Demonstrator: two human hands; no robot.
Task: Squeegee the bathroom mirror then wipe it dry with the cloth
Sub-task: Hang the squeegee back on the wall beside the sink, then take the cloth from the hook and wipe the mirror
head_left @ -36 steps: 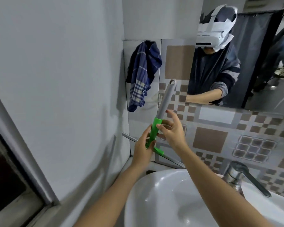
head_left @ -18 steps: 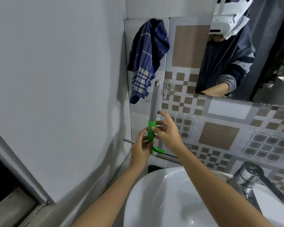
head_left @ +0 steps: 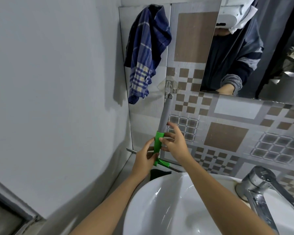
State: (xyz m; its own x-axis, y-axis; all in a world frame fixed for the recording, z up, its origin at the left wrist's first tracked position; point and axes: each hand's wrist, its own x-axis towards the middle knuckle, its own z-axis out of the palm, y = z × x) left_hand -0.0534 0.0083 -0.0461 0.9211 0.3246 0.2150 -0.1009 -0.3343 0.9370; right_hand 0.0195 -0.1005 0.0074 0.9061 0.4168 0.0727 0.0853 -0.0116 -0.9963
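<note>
Both hands meet on the green-and-grey plastic squeegee, which stands upright against the far tiled wall with its handle tip just under a small clear wall hook, left of the rectangular mirror. The left hand curls loosely round the green grip low down while the right hand pinches it, its upper fingers spread. The step looks like hanging or unhooking the tool (which one cannot be told); the blue checked cloth hangs far left, untouched, above the white basin.
</note>
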